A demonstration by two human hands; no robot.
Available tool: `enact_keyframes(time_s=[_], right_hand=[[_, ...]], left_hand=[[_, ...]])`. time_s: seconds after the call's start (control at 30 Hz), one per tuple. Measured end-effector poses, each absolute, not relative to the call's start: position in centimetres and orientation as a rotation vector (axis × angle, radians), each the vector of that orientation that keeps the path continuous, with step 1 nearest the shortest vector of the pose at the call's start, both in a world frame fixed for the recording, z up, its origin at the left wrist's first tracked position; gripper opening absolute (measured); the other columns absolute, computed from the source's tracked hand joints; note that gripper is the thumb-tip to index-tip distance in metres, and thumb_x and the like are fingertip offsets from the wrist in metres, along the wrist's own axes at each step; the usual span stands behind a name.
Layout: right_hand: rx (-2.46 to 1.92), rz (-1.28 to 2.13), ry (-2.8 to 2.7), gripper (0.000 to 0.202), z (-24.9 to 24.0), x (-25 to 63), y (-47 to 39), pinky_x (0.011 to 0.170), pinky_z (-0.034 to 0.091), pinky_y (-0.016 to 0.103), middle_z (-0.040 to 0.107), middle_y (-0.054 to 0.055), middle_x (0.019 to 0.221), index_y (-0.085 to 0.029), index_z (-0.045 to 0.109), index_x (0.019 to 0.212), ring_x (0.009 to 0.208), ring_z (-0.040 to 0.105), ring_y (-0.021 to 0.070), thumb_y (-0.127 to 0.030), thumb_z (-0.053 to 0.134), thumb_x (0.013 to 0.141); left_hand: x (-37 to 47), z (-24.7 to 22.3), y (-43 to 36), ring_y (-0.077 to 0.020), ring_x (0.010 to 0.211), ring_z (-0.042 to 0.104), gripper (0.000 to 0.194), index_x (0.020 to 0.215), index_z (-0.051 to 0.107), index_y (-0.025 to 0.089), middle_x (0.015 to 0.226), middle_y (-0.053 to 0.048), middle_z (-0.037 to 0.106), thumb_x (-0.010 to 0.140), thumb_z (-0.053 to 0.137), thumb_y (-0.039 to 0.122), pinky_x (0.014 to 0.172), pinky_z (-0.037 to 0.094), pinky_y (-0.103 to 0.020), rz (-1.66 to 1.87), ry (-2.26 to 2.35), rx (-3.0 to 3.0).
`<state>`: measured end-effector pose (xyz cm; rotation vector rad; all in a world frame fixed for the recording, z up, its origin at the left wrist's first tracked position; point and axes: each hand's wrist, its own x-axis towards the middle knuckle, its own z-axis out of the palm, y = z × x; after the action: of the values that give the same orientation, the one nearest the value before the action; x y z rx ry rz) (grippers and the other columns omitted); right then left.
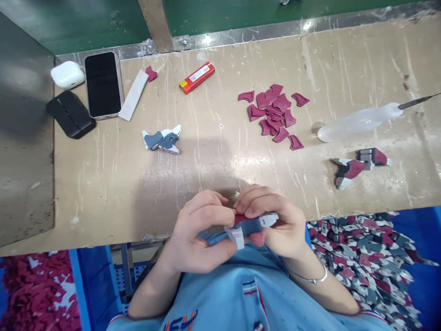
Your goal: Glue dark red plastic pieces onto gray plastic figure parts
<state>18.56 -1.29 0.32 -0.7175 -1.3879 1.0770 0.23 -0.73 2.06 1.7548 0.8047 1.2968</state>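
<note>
Near the front edge of the worktable, my left hand (203,232) and my right hand (275,220) both grip one small part (250,226) coloured grey, white and dark red. The left thumb and fingers pinch its left end, while the right fingers press on its top and right side. Beyond the hands lies a heap of dark red pieces (275,110). A blue-grey and white part (161,139) rests to the left. Two assembled grey, white and red parts (352,170) lie on the right.
A clear bottle with a thin dark tip (360,123) lies at the right. A red lighter (197,78), a phone (104,85), a white case (67,75), a black case (71,114) and a white strip (134,95) lie at the back left. Filled bins (94,285) stand below the table.
</note>
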Motion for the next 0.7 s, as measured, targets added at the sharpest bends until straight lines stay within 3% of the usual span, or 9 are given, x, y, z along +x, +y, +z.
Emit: enact_keyframes(time_s=[0.23, 0.37, 0.57, 0.7], right_hand=[[-0.697, 1.106, -1.375, 0.022, 0.01, 18.73, -1.50, 0.078, 0.069, 0.032, 0.083, 0.004, 0.086, -0.025, 0.082, 0.109, 0.083, 0.079, 0.0201, -0.044, 0.084, 0.098], [-0.711, 1.124, -1.369, 0.023, 0.08, 18.72, -1.47, 0.075, 0.068, 0.033, 0.082, 0.004, 0.085, -0.026, 0.081, 0.107, 0.082, 0.080, 0.0207, -0.047, 0.083, 0.097], [-0.732, 1.091, -1.390, 0.025, 0.13, 18.72, -1.44, 0.072, 0.067, 0.030, 0.081, 0.003, 0.084, -0.026, 0.078, 0.104, 0.079, 0.079, 0.0188, -0.049, 0.083, 0.097], [-0.729, 1.092, -1.372, 0.023, 0.01, 18.64, -1.43, 0.072, 0.068, 0.031, 0.081, 0.003, 0.083, -0.027, 0.080, 0.105, 0.080, 0.080, 0.0198, -0.048, 0.084, 0.097]], left_hand=[[-0.19, 1.93, -0.43, -0.0142, 0.074, 0.067, 0.025, 0.096, 0.062, 0.024, 0.083, 0.003, 0.064, 0.085, 0.081, 0.011, 0.076, 0.064, -0.029, 1.201, 0.735, 1.698], [-0.05, 1.84, -0.41, -0.0133, 0.071, 0.065, 0.025, 0.098, 0.063, 0.025, 0.082, 0.004, 0.064, 0.087, 0.082, 0.011, 0.081, 0.065, -0.030, 1.232, 0.711, 1.687], [0.10, 1.70, -0.82, -0.0139, 0.070, 0.064, 0.026, 0.099, 0.064, 0.025, 0.085, 0.002, 0.066, 0.088, 0.086, 0.017, 0.070, 0.061, -0.029, 1.206, 0.750, 1.593], [0.07, 1.79, -0.78, -0.0140, 0.069, 0.063, 0.024, 0.099, 0.065, 0.025, 0.083, 0.002, 0.066, 0.089, 0.085, 0.017, 0.073, 0.061, -0.030, 1.218, 0.762, 1.624]])
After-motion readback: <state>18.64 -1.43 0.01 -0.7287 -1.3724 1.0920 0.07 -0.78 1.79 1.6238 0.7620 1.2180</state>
